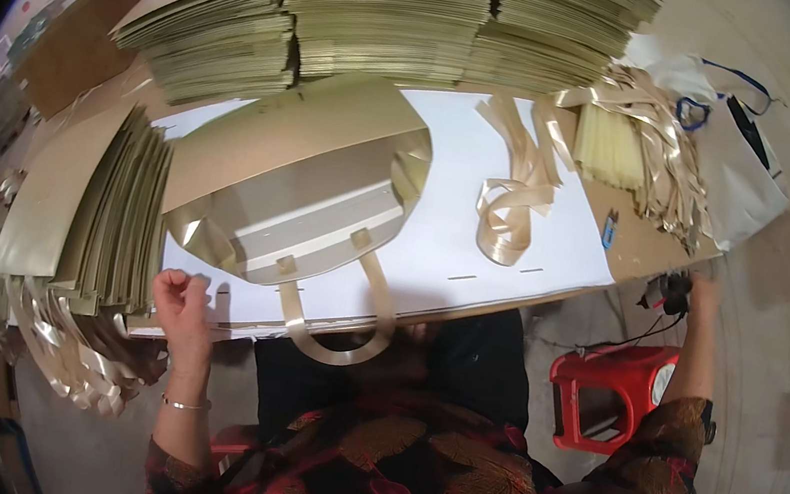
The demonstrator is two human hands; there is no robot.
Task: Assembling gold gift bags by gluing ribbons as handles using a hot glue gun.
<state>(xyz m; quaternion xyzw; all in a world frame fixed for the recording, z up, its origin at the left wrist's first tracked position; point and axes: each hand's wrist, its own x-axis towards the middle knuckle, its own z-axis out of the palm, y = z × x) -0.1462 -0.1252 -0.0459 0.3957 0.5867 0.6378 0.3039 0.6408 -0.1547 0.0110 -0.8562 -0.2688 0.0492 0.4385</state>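
A gold paper bag (297,135) lies open-mouthed on white paper (432,252), a beige ribbon handle (377,320) attached at its near edge and hanging over the table edge. My left hand (180,296) rests by the bag's lower left with curled fingers and nothing visible in them. Beyond the table's right corner, my right hand (705,290) is at a dark corded tool (672,294); its fingers are blurred, so the grip is unclear. Loose beige ribbons (509,217) lie to the right of the bag.
Stacks of folded gold bags (389,19) line the far side; more bags (120,208) with ribbon handles stand left. Pale yellow strips (609,148), a ribbon bundle (669,157) and blue snips (609,230) lie right. A red plastic stool (605,398) stands below the right hand.
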